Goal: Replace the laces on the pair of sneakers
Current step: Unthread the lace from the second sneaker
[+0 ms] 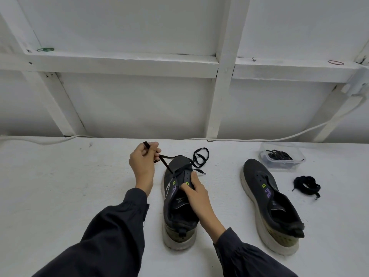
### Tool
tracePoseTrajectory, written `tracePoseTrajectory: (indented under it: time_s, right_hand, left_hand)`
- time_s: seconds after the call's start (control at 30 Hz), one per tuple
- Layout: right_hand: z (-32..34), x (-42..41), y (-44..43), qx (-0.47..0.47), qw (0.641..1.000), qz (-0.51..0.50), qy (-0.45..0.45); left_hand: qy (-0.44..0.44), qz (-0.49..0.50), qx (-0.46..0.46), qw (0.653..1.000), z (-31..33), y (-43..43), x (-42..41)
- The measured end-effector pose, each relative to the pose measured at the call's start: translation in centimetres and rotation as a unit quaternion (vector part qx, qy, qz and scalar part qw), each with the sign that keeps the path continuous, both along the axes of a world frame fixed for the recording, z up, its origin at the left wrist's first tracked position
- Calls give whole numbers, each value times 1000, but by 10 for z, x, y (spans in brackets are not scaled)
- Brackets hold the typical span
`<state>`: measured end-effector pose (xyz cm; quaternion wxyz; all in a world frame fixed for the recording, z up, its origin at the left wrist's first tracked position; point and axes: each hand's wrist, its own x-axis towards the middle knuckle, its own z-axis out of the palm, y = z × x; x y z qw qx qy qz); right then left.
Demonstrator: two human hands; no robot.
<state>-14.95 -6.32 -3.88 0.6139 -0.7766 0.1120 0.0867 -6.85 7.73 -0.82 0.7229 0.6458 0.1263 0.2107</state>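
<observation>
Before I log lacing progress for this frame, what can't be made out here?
- Head view: eyelets under the right hand on the near sneaker, covered by its fingers.
- Lace end inside the left hand, hidden by the closed fist.
- Number of laces in the plastic tub: tangled, too small.

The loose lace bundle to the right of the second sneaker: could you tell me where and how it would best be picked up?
Pinch the loose lace bundle across its coiled middle, coming straight down from above. It lies flat on the table, apart from the second sneaker, and its trailing ends would probably let the coil unravel if you lifted by them.
</observation>
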Motion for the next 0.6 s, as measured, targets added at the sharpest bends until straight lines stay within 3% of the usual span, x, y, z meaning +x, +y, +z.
tracePoseTrajectory:
  time_s: [0.13,0.3,0.47,0.6]
  right_hand:
    - [-1,-1,-2,-4,1000,-6,-1]
    - [-1,0,0,-6,1000,-11,-2]
    - [-1,0,0,-12,1000,-9,-3]
    - [0,-1,0,-11,1000,-13,0]
  left_hand:
    - [15,-8,-13,1000,-8,4,0]
    - [162,-133,55,976,-35,-6,-18]
    - [150,-171,229,946,-44,-6,-24]
    - [144,-194,312,919,-39,2,-19]
